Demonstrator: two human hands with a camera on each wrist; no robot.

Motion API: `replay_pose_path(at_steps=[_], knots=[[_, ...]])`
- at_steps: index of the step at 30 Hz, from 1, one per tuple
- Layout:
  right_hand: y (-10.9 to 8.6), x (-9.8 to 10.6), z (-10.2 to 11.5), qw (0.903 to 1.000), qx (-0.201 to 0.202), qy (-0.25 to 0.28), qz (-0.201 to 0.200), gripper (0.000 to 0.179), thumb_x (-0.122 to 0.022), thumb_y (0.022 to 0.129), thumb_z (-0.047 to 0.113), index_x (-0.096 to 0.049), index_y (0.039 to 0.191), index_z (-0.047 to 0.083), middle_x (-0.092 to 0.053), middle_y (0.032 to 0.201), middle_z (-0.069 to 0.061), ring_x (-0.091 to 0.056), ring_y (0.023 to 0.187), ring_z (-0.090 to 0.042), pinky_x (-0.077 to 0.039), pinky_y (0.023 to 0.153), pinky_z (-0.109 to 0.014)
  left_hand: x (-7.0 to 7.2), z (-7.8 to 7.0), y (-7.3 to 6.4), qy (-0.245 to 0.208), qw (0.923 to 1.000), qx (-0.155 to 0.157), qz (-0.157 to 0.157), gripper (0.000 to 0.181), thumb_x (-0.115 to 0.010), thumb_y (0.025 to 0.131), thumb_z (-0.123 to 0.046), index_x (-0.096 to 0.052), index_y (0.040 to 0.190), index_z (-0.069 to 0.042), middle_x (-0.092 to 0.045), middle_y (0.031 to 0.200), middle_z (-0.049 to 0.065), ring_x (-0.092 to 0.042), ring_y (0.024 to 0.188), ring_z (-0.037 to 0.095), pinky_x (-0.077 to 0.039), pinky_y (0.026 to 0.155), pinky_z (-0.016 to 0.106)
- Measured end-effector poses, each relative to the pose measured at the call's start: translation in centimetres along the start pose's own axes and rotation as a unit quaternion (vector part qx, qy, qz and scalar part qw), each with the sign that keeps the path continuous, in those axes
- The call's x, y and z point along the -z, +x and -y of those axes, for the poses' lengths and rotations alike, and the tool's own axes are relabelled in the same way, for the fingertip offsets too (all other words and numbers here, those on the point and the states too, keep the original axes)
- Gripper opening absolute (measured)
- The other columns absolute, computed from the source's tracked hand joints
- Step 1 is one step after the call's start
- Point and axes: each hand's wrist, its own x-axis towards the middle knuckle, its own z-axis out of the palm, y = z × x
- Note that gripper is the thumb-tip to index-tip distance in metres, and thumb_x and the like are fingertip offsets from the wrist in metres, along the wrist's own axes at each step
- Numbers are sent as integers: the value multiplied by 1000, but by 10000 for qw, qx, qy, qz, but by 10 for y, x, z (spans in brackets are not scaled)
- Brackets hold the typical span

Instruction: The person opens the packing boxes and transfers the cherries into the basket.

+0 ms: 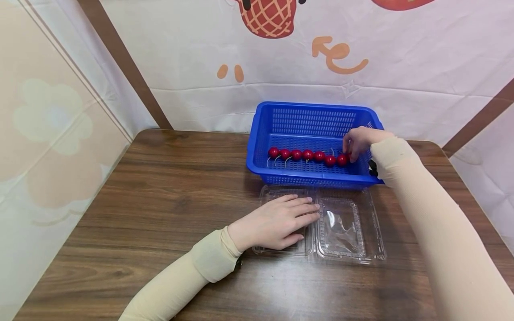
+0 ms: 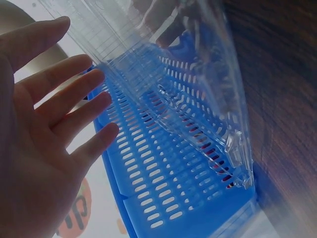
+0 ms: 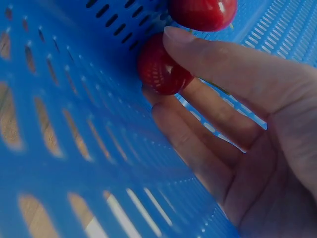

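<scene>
Inside the blue plastic basket (image 1: 317, 175), my right hand (image 1: 358, 139) pinches a glossy red cherry (image 3: 161, 67) between thumb and fingers at the right end of a row. Another cherry (image 3: 203, 12) sits just beyond it in the right wrist view. Several red cherries (image 1: 296, 154) with thin green stems lie in line across the basket floor. My left hand (image 1: 277, 223) is spread with straight fingers over the left half of a clear hinged plastic box (image 1: 341, 227), which lies unfolded in front of the basket. In the left wrist view, its transparent wall (image 2: 198, 99) stands beside the fingers.
The basket stands near the back edge of the brown wooden table (image 1: 172, 200), close to a white printed cloth (image 1: 192, 44). The plastic box lies right against the basket's front side. A fabric panel (image 1: 52, 111) rises along the table's left side.
</scene>
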Motion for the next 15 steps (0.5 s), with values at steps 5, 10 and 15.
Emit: replay_pose_path(at_steps=[5, 10, 15], knots=[[-1, 0, 0, 10000, 21, -30, 10, 34, -81, 67, 8, -65, 96, 0, -68, 83, -7, -59, 72, -17, -49, 61, -28, 1, 0, 1, 1, 10000, -7, -3, 58, -56, 90, -40, -48, 140, -13, -46, 145, 3, -40, 136, 21, -32, 113, 37], [-1, 0, 0, 10000, -34, 88, 18, 33, -82, 67, 9, -65, 95, 1, -68, 85, -9, -60, 74, -20, -50, 63, -30, 2, 0, 0, 26, 10000, -16, -14, 58, -57, 90, -40, -48, 140, -13, -47, 145, 3, -40, 136, 22, -32, 113, 37], [0, 0, -3, 9998, 132, 168, 3, 33, -84, 65, 12, -66, 91, 3, -68, 84, -9, -60, 73, -19, -50, 62, -29, 2, 0, 0, 27, 10000, -24, -23, 58, -57, 90, -40, -47, 140, -13, -47, 145, 4, -40, 136, 22, -32, 113, 38]])
